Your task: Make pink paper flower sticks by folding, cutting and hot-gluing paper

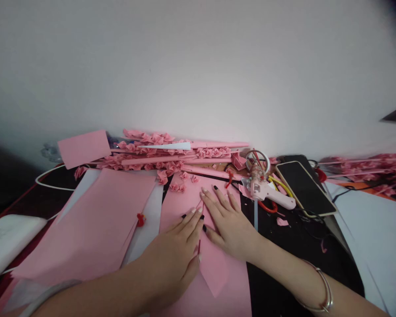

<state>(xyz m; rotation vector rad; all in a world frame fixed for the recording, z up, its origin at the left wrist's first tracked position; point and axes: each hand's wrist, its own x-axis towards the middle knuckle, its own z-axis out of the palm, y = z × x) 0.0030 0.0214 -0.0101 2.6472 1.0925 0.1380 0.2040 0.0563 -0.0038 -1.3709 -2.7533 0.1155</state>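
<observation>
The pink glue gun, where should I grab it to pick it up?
Probably by the handle of the pink glue gun, the thick end lying free toward the phone. Come from above on the right; its other end is buried among the tape ring and paper scraps.

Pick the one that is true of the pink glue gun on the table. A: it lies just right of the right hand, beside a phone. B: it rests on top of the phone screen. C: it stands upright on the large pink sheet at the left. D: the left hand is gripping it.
A: the pink glue gun lies on the dark table just beyond the right hand, with the phone beside it; neither hand touches it.
</observation>
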